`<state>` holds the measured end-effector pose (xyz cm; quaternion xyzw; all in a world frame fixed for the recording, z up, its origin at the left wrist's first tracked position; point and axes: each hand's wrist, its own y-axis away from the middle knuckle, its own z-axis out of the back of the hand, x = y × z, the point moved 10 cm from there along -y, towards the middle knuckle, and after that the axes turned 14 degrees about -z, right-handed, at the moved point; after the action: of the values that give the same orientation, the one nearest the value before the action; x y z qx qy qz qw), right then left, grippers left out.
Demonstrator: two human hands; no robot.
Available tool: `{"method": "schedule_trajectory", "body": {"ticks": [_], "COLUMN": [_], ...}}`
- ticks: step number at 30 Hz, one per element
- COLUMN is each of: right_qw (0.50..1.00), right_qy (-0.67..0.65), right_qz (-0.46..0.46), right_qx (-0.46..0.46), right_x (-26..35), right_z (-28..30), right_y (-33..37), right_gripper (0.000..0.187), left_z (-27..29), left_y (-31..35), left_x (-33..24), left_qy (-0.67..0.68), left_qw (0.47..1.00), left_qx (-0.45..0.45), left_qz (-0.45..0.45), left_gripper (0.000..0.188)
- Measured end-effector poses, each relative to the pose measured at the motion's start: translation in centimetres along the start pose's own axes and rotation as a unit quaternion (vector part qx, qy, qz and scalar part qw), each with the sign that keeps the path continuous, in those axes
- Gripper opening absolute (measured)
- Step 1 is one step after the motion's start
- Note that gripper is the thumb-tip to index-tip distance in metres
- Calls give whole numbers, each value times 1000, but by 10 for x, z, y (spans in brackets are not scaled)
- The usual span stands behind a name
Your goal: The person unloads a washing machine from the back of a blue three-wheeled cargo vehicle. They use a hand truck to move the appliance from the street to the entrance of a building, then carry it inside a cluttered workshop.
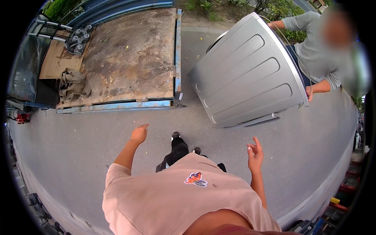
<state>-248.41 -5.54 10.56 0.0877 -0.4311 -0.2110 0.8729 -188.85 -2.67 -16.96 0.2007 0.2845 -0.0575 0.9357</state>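
Observation:
A large grey washing machine [246,74] with ribbed side panels stands tilted at the right. Part of a round dark-rimmed door shows on its far left side. Another person in a grey sleeve [297,21] grips its top edge and lower right corner. My left hand [140,134] is in the air in front of a flatbed, its index finger stretched out and nothing held. Raised below the machine, apart from it, is my right hand [255,154], with fingers spread and slightly bent, holding nothing.
The blue-edged flatbed [133,51] has a rusty, worn floor. On its left lie a crumpled khaki cloth or bag [73,84], a cardboard sheet [58,58] and a stair-climbing hand truck [78,39] with clustered wheels. Grey pavement [98,137] lies around my feet; plants [207,6] line the far edge.

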Motion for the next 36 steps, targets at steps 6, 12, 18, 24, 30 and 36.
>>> {"method": "schedule_trajectory", "body": {"ticks": [6,12,18,24,30,36], "right_qw": [992,949,897,902,875,895], "right_qy": [-5,-46,49,69,124,119], "right_qz": [41,181,278,239,263,227], "right_qx": [116,255,341,352,387,364], "right_x": [6,163,253,313,405,451], "right_z": [-107,-270,-422,-595,-730,-821], "right_y": [-1,82,176,230,295,254], "right_gripper": [52,53,54,51,52,50], "left_z": [176,470,521,593,669,739], "left_y": [143,315,441,526,550,518], "left_x": [-80,-313,-258,-82,63,186], "left_qy": [59,71,217,295,353,410], "left_qw": [975,782,714,660,613,569], "left_qx": [-207,-442,-296,-299,-316,-302], "left_qz": [60,-433,-596,-623,-632,-646], "left_gripper": [37,15,16,20,23,25]}}
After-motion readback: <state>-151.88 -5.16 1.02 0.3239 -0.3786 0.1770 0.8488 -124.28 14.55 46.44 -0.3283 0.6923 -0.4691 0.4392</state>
